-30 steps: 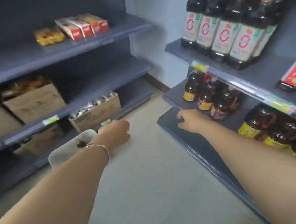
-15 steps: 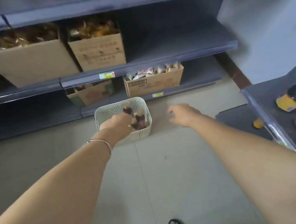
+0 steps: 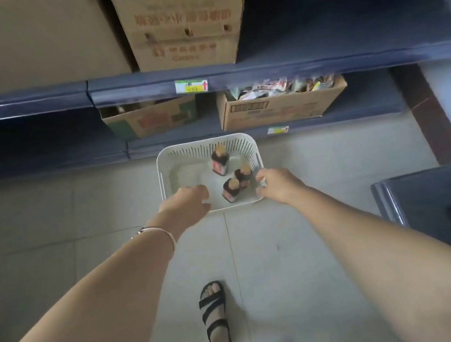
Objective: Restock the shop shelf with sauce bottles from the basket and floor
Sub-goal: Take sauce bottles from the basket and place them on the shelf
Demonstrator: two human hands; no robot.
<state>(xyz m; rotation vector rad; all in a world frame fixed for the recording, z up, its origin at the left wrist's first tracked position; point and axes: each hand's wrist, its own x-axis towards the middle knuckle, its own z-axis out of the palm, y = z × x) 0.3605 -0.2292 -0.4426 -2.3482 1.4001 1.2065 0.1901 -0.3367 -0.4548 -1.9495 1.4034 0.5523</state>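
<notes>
Blue shelving (image 3: 305, 68) fills the upper part of my view, with cardboard boxes (image 3: 184, 29) on its tiers. In front of its lowest tier, over the pale tiled floor (image 3: 48, 213), is the white slotted basket (image 3: 178, 160). The left hand (image 3: 187, 205) curls its fingers over the near rim, gripping it. The right hand (image 3: 278, 184) meets the near right corner with its fingers bent; I cannot tell whether they clasp it. Three sauce bottles (image 3: 220, 161) stand upright inside, towards the right.

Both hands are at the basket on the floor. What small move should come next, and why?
Probably close both hands on the basket rim and lift it: the left hand and right hand sit at its near corners, and three bottles stand inside. Whether either hand already grips is unclear.
</notes>
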